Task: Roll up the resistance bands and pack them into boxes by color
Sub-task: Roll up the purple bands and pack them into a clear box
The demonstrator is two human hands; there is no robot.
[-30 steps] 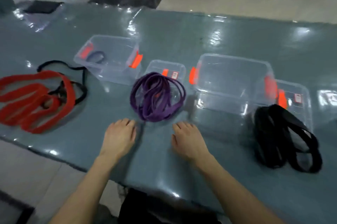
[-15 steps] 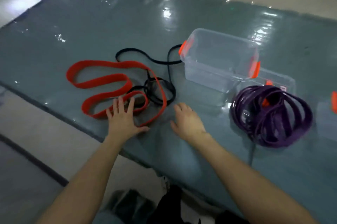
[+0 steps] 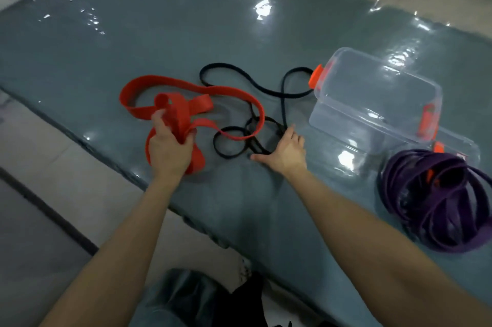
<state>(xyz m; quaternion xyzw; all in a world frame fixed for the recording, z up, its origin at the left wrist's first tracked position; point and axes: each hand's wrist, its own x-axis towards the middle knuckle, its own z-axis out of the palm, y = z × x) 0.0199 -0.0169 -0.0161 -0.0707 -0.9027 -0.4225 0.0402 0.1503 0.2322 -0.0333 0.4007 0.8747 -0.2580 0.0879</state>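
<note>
Now left hand (image 3: 170,151) grips red band (image 3: 186,111); right hand (image 3: 286,151) presses black band (image 3: 231,140).

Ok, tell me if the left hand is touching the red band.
Touching. The head view shows the left hand gripping bunched folds of the red band, fingers curled round them.

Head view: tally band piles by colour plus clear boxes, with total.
Red pile: 1
Black pile: 1
Purple pile: 1, strands not countable
Clear boxes: 2, larger box and smaller box behind the purple pile
Total: 5
</note>
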